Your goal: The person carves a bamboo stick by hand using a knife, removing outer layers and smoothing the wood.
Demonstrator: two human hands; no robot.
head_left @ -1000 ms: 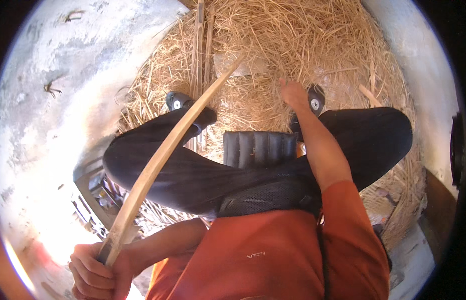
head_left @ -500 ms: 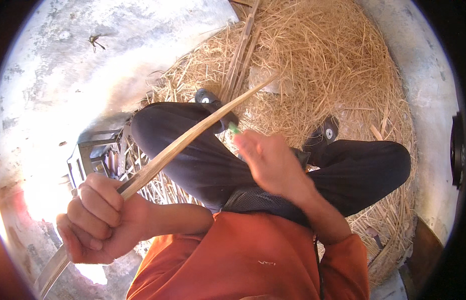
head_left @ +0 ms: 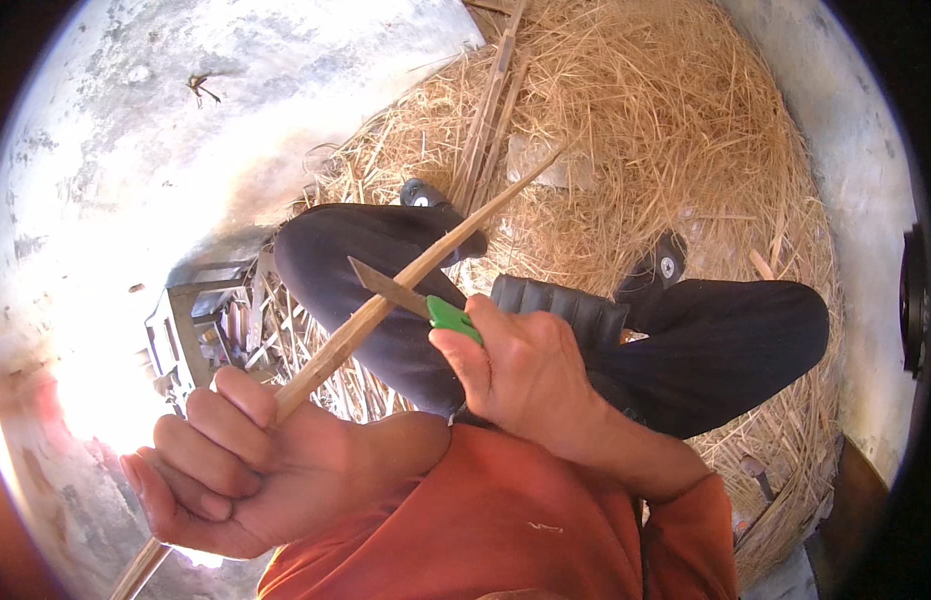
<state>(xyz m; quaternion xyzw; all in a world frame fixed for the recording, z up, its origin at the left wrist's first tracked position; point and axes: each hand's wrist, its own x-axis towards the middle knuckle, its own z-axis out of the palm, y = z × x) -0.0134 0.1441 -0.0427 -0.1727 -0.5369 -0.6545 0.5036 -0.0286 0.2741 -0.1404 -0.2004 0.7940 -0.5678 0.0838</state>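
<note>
A long pale wooden stick (head_left: 347, 338) slants from the lower left up to a thin point above the shavings. My left hand (head_left: 235, 460) is closed around its lower part, and the other end shows below the fist. In my right hand (head_left: 530, 370) is a green-handled knife (head_left: 451, 318), held with the thumb along the handle. Its short, angled metal blade lies across the middle of the stick, with the tip sticking out on the far side. From this view I cannot tell how deep the edge bites.
Curly shavings (head_left: 655, 110) cover the floor ahead, with long wooden strips (head_left: 485, 125) on them. A dark ribbed pad (head_left: 557, 305) lies between my bent legs. At left stands a small wooden frame (head_left: 180, 335) with scraps, beside a pale wall (head_left: 285, 70).
My right hand has come back toward me and slightly left, bringing the knife blade into view across the stick. My left hand has shifted a little right and nearer, still gripping the stick.
</note>
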